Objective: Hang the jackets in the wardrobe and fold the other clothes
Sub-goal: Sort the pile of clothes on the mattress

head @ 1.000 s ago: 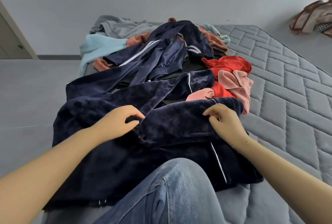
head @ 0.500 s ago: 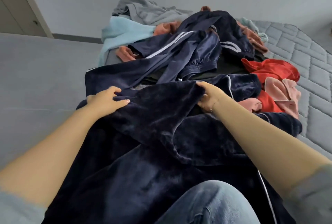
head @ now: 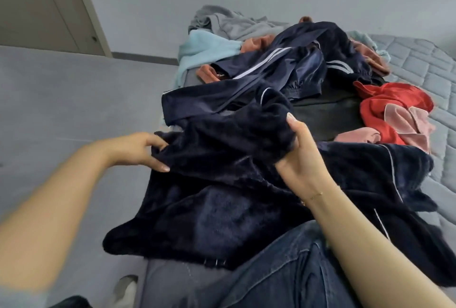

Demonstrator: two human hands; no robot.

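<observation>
Garment in hand: I saw a dark navy plush velvet garment with thin white piping (head: 222, 199) spread across the near end of the grey quilted mattress (head: 419, 61), its lower part draped over my knee in blue denim (head: 283, 270)
Left hand: my left hand (head: 145, 149) gripped the garment's left edge, thumb above and fingers curled under the fabric
Right hand: my right hand (head: 301, 157) was clamped on a bunched fold of the same garment, thumb up over the top, lifting that fold clear of the pile
Pile behind: a navy satin track jacket with white stripes (head: 278, 70) lay just beyond the fold, over a black garment (head: 328, 115)
Right of pile: a red garment (head: 387, 103) lay touching a dusty pink one (head: 404, 125)
Far end: I made out a light blue garment (head: 204, 51), a grey one (head: 229, 24) and a rust-orange one (head: 256, 43), all heaped together
Room: a beige door (head: 37, 6) stood at the far left against the grey wall
</observation>
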